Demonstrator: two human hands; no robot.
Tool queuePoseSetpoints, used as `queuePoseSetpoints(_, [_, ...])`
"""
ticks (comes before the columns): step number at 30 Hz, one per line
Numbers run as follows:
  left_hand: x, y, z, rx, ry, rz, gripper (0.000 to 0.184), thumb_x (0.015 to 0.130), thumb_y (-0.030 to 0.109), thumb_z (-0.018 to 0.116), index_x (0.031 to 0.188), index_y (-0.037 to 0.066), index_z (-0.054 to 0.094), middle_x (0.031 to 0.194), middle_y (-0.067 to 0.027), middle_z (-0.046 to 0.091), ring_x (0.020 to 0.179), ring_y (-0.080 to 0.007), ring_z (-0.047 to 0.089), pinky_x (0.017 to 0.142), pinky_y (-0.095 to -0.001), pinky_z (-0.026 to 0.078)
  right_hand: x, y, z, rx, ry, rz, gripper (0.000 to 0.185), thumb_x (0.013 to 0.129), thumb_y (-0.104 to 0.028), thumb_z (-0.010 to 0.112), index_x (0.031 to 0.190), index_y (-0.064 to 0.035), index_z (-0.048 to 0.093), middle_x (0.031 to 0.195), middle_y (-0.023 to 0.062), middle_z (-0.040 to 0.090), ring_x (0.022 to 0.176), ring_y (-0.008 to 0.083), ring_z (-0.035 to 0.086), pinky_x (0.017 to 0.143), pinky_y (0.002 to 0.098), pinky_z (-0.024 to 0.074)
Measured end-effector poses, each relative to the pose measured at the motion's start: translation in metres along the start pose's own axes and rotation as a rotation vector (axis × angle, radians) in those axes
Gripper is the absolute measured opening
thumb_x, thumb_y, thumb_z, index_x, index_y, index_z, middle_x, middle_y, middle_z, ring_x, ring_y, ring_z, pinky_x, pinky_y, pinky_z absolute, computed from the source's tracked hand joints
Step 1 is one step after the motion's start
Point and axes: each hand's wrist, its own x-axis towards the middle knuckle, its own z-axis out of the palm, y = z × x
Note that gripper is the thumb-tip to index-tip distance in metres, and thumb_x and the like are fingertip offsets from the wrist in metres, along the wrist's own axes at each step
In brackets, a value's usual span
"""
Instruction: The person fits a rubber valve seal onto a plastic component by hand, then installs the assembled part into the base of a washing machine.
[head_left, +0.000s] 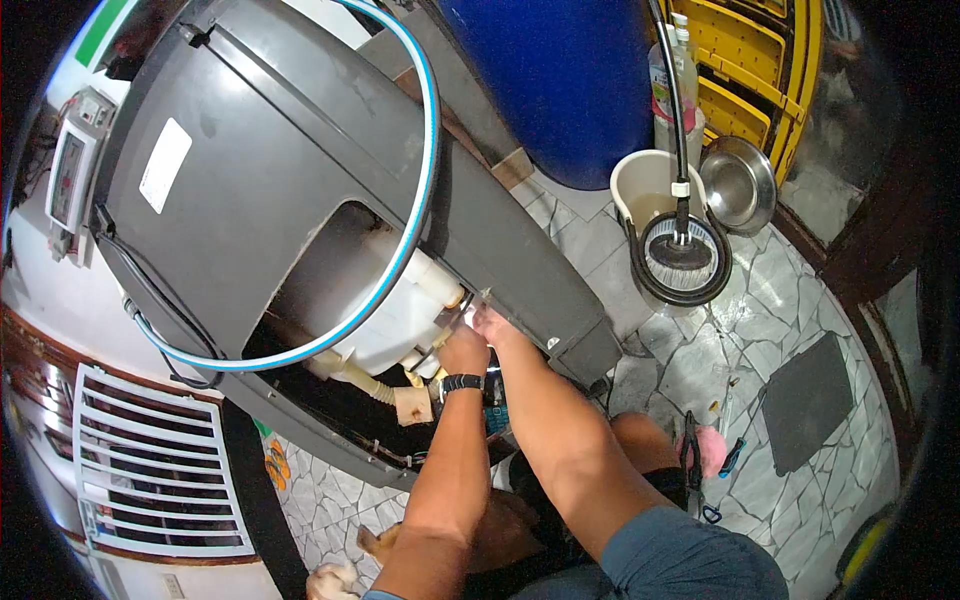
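Note:
A large grey appliance cabinet (250,110) has an opening that shows a white tub (385,325). Both of my hands meet at the lower right edge of that opening, close to a white cylindrical part (433,278). My left hand (463,352), with a dark band at the wrist, has its fingers bent inward at the fittings. Touching or nearly touching it, my right hand (487,322) has its fingers drawn together. What either hand holds is too small and hidden to make out. Left of my hands a ribbed cream hose (370,383) runs inside the opening.
A blue-striped hose (432,130) loops over the cabinet. To the right stand a blue barrel (570,90), a bucket (625,180) with a mop brush (680,250), and a metal basin (740,185). Pliers (690,450) and a grey mat (808,402) lie on the tiled floor.

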Motion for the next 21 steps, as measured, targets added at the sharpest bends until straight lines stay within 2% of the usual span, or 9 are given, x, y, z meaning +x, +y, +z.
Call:
queuePoseSetpoints(2, [0.001,-0.002,0.003,0.013,0.001,0.019,0.02,0.083,0.024,0.067,0.082,0.005,0.072,0.082,-0.021,0.071,0.079,-0.0387,0.071,0.07,-0.049,0.056,0.001,-0.003,-0.001,0.018,-0.096,0.049,0.023,0.096,-0.037,0.058,0.098,-0.0149,0.064,0.087,0.004,0.065,0.072,0.019,0.058,0.057,0.0326,0.0465])
queuePoseSetpoints(4, [0.0,-0.003,0.009,0.026,0.081,0.02,0.021,0.083,0.025,0.067,0.079,0.005,0.072,0.08,-0.0207,0.071,0.075,-0.0381,0.071,0.068,-0.0487,0.056,0.0,-0.003,0.007,0.025,-0.021,0.07,0.021,0.096,-0.036,0.058,0.096,-0.0154,0.064,0.086,0.0041,0.065,0.07,0.0194,0.058,0.055,0.0332,0.0459])
queuePoseSetpoints(5, [0.001,-0.003,0.012,0.02,0.086,0.006,0.021,0.083,0.025,0.067,0.079,0.005,0.072,0.08,-0.0207,0.071,0.075,-0.0381,0.071,0.068,-0.0487,0.056,0.001,0.002,0.015,0.031,0.181,0.03,0.021,0.096,-0.036,0.059,0.095,-0.0158,0.064,0.085,0.0044,0.065,0.068,0.0199,0.057,0.053,0.0333,0.0442])
queuePoseSetpoints(7, [0.002,0.0,0.009,0.027,0.055,-0.038,0.021,0.083,0.025,0.065,0.078,0.006,0.073,0.079,-0.02,0.071,0.073,-0.0374,0.071,0.067,-0.0486,0.056,0.023,0.01,-0.007,0.128,0.145,0.02,0.022,0.096,-0.036,0.06,0.094,-0.0152,0.064,0.083,0.0047,0.065,0.067,0.0211,0.056,0.052,0.0341,0.0432])
queuePoseSetpoints(9, [-0.003,0.006,-0.003,-0.017,0.049,-0.054,0.021,0.083,0.024,0.064,0.082,0.005,0.073,0.08,-0.0196,0.071,0.075,-0.0376,0.07,0.069,-0.0491,0.056,0.021,0.004,-0.002,0.151,0.288,0.118,0.022,0.096,-0.036,0.061,0.094,-0.0143,0.063,0.086,0.005,0.065,0.069,0.0211,0.056,0.054,0.0342,0.0431])
queuePoseSetpoints(11, [-0.006,0.009,-0.014,-0.071,0.075,-0.005,0.021,0.083,0.023,0.064,0.085,0.004,0.074,0.082,-0.0201,0.071,0.079,-0.0381,0.07,0.071,-0.0491,0.056,0.009,0.0,-0.001,0.09,0.206,0.112,0.02,0.095,-0.034,0.062,0.094,-0.0141,0.063,0.086,0.0037,0.065,0.069,0.0195,0.056,0.055,0.0329,0.0422])
queuePoseSetpoints(16, [-0.002,0.012,-0.037,-0.109,-0.241,-0.051,0.052,0.083,0.021,0.064,0.128,-0.001,0.054,0.112,-0.027,0.066,0.1,-0.0409,0.067,0.086,-0.0499,0.053,0.002,-0.007,0.002,0.066,0.249,0.016,0.007,0.088,-0.018,0.065,0.087,-0.0127,0.061,0.081,0.0021,0.061,0.071,0.0182,0.056,0.059,0.0323,0.0436])
queuePoseSetpoints(17, [-0.003,0.009,-0.042,-0.116,-0.328,-0.001,0.052,0.084,0.022,0.063,0.13,-0.001,0.053,0.115,-0.0278,0.065,0.103,-0.0407,0.066,0.088,-0.0497,0.053,-0.002,-0.008,0.006,-0.004,0.278,-0.023,0.007,0.088,-0.016,0.066,0.086,-0.0116,0.061,0.083,0.0023,0.061,0.074,0.0182,0.058,0.063,0.0344,0.0463])
queuePoseSetpoints(21, [-0.002,0.005,-0.034,-0.098,-0.237,0.016,0.042,0.087,0.026,0.06,0.122,0.003,0.06,0.106,-0.0263,0.069,0.098,-0.0416,0.068,0.087,-0.0505,0.053,-0.036,-0.016,0.044,-0.242,0.411,-0.03,0.009,0.09,-0.018,0.065,0.088,-0.01,0.06,0.087,0.0027,0.062,0.08,0.0179,0.059,0.071,0.0393,0.0512])
